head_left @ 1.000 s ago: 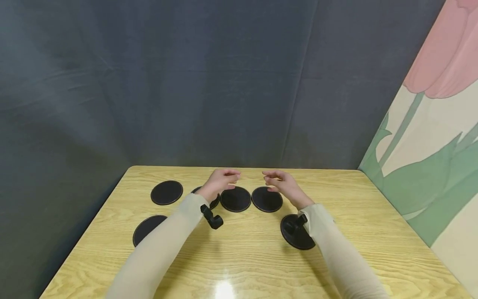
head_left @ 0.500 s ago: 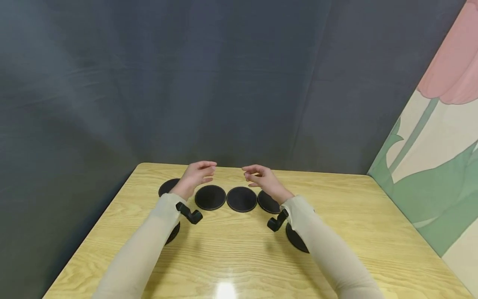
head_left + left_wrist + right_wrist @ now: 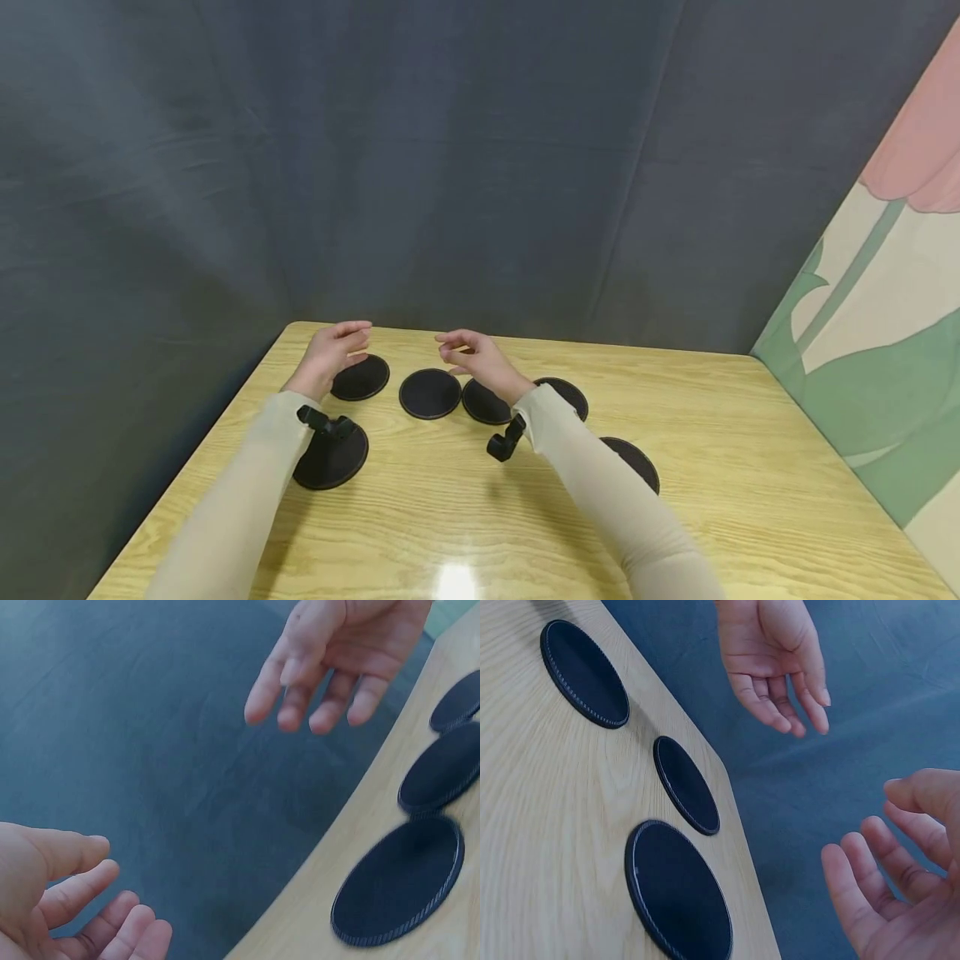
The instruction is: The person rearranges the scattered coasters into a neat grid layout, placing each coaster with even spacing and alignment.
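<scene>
Both hands hover above the table, palms facing each other with a gap between them and nothing held. My left hand [image 3: 327, 358] is over the far left part, its fingers relaxed, near a round black coaster [image 3: 362, 379]. Below that wrist lies another black coaster [image 3: 333, 458], partly covered by the wrist camera. To the right, my right hand [image 3: 480, 360] has loosely bent fingers and is above a black coaster [image 3: 483, 403]. Between the hands, farther down, a coaster [image 3: 430, 394] lies flat. In the right wrist view, stitching rings the edge of a coaster [image 3: 679, 892].
Under the right forearm, two more coasters show in part: one coaster [image 3: 566, 396] farther back and one coaster [image 3: 636, 465] nearer. The wooden table [image 3: 420, 533] ends at a dark curtain [image 3: 465, 167]. A wall with painted tulips [image 3: 885, 358] borders the right.
Both hands have moved left across the table, staying apart and holding nothing. The head view has turned slightly, shifting the scene. The coasters keep their arrangement.
</scene>
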Available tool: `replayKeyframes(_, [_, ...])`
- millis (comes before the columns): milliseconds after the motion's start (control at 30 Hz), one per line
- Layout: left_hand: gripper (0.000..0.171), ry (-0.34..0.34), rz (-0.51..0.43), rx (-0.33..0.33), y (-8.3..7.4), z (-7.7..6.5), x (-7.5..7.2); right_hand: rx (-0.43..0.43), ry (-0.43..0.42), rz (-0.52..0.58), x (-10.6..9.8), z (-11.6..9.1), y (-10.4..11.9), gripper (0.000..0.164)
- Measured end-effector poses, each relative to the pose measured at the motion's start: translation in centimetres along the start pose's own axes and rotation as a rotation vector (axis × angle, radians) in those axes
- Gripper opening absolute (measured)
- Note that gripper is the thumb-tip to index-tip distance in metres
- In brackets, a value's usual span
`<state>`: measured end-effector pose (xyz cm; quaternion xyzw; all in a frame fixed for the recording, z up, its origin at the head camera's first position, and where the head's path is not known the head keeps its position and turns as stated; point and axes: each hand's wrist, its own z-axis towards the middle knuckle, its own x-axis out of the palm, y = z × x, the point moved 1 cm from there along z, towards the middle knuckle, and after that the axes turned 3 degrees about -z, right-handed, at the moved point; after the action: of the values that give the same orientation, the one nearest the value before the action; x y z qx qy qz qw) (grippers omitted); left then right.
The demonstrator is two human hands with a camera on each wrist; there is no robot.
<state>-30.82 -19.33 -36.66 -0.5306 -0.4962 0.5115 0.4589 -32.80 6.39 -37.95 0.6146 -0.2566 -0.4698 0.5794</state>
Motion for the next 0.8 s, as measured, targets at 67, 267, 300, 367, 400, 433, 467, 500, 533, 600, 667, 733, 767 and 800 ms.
replayKeyframes(67, [0.047,-0.019,0.007,-0.007,0.4,-0.1,-0.8,0.006,-0.004,0.017,0.6,0.3,0.0,0.036])
replayKeyframes(267, [0.049,-0.06,0.017,-0.024,1.6,-0.1,-2.5,0.033,0.018,0.037,2.4,1.6,-0.2,0.04])
replayKeyframes(300, [0.049,-0.07,0.012,-0.027,1.8,-0.1,-2.7,0.038,0.027,0.05,2.8,1.9,-0.2,0.041])
replayKeyframes(367, [0.048,-0.092,-0.005,-0.037,2.1,0.0,-3.1,0.042,0.045,0.066,3.3,2.4,-0.3,0.042])
replayKeyframes(400, [0.049,-0.098,-0.009,-0.041,2.3,0.0,-3.3,0.045,0.049,0.075,3.6,2.6,-0.4,0.043])
replayKeyframes(433, [0.049,-0.104,-0.016,-0.047,2.5,0.0,-3.4,0.048,0.054,0.085,3.9,2.8,-0.4,0.043])
replayKeyframes(467, [0.049,-0.111,-0.021,-0.053,2.7,0.1,-3.6,0.05,0.054,0.091,4.2,3.1,-0.5,0.043])
replayKeyframes(500, [0.049,-0.118,-0.032,-0.061,2.9,0.1,-3.7,0.05,0.055,0.094,4.4,3.2,-0.6,0.043])
replayKeyframes(533, [0.049,-0.123,-0.035,-0.066,3.0,0.1,-3.8,0.052,0.053,0.093,4.7,3.4,-0.7,0.043])
replayKeyframes(600, [0.049,-0.132,-0.034,-0.078,3.4,0.2,-4.0,0.057,0.05,0.093,5.2,3.7,-1.0,0.043])
replayKeyframes(667, [0.049,-0.145,-0.025,-0.084,3.7,0.4,-4.1,0.064,0.055,0.09,5.7,3.9,-1.2,0.044])
replayKeyframes(733, [0.048,-0.156,-0.02,-0.094,3.9,0.5,-4.2,0.073,0.058,0.092,6.3,4.0,-1.4,0.044])
replayKeyframes(767, [0.048,-0.158,-0.022,-0.1,4.0,0.6,-4.2,0.081,0.06,0.098,6.6,4.1,-1.4,0.045])
replayKeyframes(800, [0.048,-0.161,-0.019,-0.106,4.1,0.7,-4.2,0.089,0.06,0.107,6.8,4.1,-1.5,0.045])
